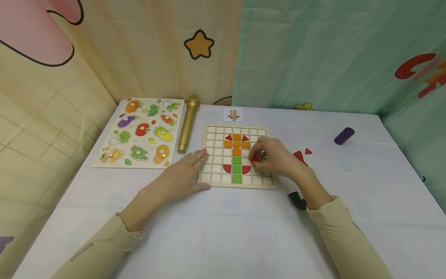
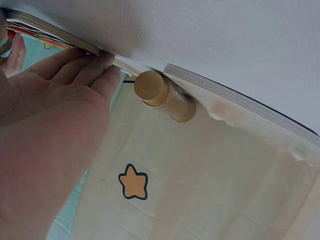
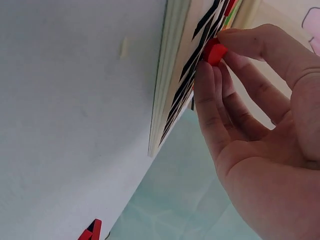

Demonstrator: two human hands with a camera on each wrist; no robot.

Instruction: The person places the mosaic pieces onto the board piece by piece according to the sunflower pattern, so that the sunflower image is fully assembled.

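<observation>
A wooden grid board [image 1: 216, 178] lies flat in the middle of the table, bearing orange, green and red pieces that form a figure. My right hand [image 1: 273, 157] pinches a small red block [image 3: 215, 52] between thumb and fingers, close over the grid's right half. In the head view that red block [image 1: 254, 159] is partly covered by the fingers. My left hand [image 1: 182, 172] rests with straight fingers along the board's left edge, thumb near the lower left corner. Green squares [image 1: 237, 169] run down the middle column, with red quarter-round pieces [image 1: 246, 169] on either side.
Loose red pieces [image 1: 299, 155] lie right of the board, near a black curved object [image 1: 297, 200]. A small picture card [image 1: 233, 114] sits behind the board. Leftward are a gold microphone [image 1: 188, 124] and a vegetable puzzle board [image 1: 120, 162]. A purple cylinder [image 1: 344, 136] lies far right.
</observation>
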